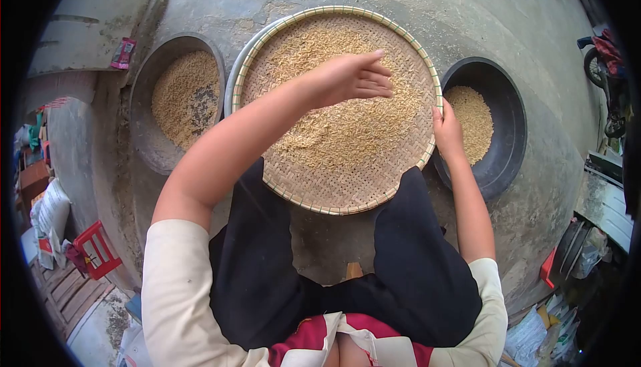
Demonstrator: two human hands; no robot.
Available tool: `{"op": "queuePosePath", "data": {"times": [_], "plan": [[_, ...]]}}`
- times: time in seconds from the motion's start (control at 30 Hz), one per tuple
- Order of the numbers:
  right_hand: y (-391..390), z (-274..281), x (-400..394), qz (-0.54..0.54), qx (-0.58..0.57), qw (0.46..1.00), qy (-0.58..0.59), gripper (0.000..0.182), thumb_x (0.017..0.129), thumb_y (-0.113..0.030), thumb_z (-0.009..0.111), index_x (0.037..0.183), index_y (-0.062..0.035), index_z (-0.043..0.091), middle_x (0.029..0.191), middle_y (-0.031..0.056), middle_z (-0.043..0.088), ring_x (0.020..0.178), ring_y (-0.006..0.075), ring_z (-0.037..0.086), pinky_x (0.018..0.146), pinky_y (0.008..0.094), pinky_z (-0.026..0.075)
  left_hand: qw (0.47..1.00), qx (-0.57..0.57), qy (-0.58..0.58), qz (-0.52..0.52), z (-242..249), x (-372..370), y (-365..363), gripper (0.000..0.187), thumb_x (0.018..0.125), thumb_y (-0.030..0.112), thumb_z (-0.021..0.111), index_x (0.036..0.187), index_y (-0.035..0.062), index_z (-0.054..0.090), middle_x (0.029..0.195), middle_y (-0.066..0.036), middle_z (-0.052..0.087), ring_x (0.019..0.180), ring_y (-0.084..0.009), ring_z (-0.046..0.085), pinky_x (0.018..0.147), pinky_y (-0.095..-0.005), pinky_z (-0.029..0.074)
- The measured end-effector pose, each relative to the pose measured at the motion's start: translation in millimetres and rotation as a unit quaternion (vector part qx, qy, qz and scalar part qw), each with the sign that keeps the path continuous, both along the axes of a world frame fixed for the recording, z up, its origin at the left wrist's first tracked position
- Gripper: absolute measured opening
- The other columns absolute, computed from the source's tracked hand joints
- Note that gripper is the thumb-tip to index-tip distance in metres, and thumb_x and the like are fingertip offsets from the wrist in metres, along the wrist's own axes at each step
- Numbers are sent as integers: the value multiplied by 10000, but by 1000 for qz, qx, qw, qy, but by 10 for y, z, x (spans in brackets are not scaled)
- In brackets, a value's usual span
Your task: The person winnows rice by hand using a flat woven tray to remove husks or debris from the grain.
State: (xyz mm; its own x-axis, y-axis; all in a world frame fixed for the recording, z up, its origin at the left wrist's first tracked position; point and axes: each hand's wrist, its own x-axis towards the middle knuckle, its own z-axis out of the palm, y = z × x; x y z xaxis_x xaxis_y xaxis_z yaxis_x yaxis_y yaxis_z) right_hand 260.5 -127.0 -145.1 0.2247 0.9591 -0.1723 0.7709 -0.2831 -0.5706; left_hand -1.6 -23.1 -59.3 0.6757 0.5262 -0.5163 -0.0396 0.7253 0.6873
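A round woven tray [347,190] with a bound rim lies across my knees, with unhusked grain [360,130] spread over its weave. Above the grain is my left hand [354,79], its fingers stretched out and nothing held in them. My right hand [449,130] grips the tray's right rim, thumb on top and the other fingers partly hidden beneath. To the right stands a dark basin [511,127] with more grain in it. A grey basin [143,123] at the left also holds grain. Under the tray's left edge, a pale rim [235,80] shows.
Grey concrete floor [547,53] surrounds the basins. A pink packet [123,53] lies at the upper left. At the left are a red plastic chair [97,249] and white sacks [53,213]. A motorbike [606,83] stands at the far right, with plastic bags [527,337] lower down.
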Motion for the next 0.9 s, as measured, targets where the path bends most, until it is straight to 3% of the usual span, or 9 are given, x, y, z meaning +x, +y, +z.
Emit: {"op": "queuePosePath", "data": {"times": [0.03, 0.1, 0.13, 0.3, 0.4, 0.63, 0.77, 0.87, 0.9], "plan": [[13, 4, -8, 4, 20, 1000, -2, 392, 877, -320, 442, 1198, -96, 459, 943, 201, 598, 855, 368, 581, 711, 422, 451, 991, 56, -77, -99, 102, 286, -1, 615, 904, 462, 333, 1212, -66, 402, 1198, -225, 450, 1187, -305, 397, 1011, -395, 322], [17, 13, -23, 7, 25, 1000, 1, 389, 878, -317, 442, 1199, -97, 460, 945, 200, 599, 858, 367, 581, 712, 420, 451, 949, 152, -106, -253, 428, 598, 5, 669, 876, 549, 295, 1297, 34, 357, 1377, -221, 227, 1313, -315, 149, 1055, -469, 179], [3, 10, -32, 0, 30, 1000, 8, 387, 879, -313, 442, 1200, -97, 461, 947, 198, 599, 861, 365, 582, 713, 419, 451, 952, 152, -103, -245, 424, 525, 24, 669, 876, 549, 295, 1297, 34, 357, 1377, -221, 227, 1313, -315, 149, 1055, -469, 179], [22, -72, 18, -2, 13, 1000, 21, 402, 880, -322, 444, 1212, -95, 451, 968, 195, 598, 879, 358, 582, 728, 410, 449, 918, 283, 221, -167, 221, -298, 427, 578, 889, 526, 274, 1281, 126, 413, 1311, -135, 398, 1219, -305, 370, 1023, -434, 274], [13, -53, 26, 8, 15, 1000, 9, 421, 880, -335, 443, 1217, -83, 445, 960, 196, 600, 886, 357, 579, 736, 402, 448, 953, 209, 217, -25, -8, -960, 449, 355, 881, 226, 517, 1158, 6, 490, 990, -93, 584, 948, -147, 568, 836, -272, 470], [5, -111, 36, 11, 21, 1000, 9, 418, 884, -331, 435, 1220, -81, 441, 947, 196, 601, 869, 352, 583, 732, 395, 447, 948, 100, 276, 121, -378, -1615, 66, 255, 823, 96, 590, 1049, -10, 536, 926, -88, 598, 838, -131, 586, 757, -254, 482], [8, -95, 29, 21, 26, 999, 10, 413, 890, -318, 430, 1220, -70, 440, 930, 192, 603, 852, 335, 591, 727, 386, 448, 887, 254, 377, 77, -518, -1726, -109, 202, 812, 77, 579, 986, -26, 573, 855, -106, 619, 793, -145, 600, 714, -281, 480], [12, -90, 31, 14, 25, 1000, 10, 406, 890, -306, 434, 1220, -69, 442, 936, 192, 602, 856, 332, 591, 731, 383, 447, 757, 442, 479, -41, -574, -1735, -198, 205, 782, 70, 589, 972, -7, 580, 829, -126, 608, 787, -210, 593, 702, -310, 462], [13, -68, 22, 13, 22, 1000, 11, 402, 889, -301, 438, 1218, -69, 444, 940, 191, 602, 857, 332, 590, 730, 381, 447, 758, 441, 480, -40, -602, -1742, -200, 205, 782, 70, 589, 972, -7, 580, 829, -126, 608, 787, -210, 593, 702, -310, 462]]}}
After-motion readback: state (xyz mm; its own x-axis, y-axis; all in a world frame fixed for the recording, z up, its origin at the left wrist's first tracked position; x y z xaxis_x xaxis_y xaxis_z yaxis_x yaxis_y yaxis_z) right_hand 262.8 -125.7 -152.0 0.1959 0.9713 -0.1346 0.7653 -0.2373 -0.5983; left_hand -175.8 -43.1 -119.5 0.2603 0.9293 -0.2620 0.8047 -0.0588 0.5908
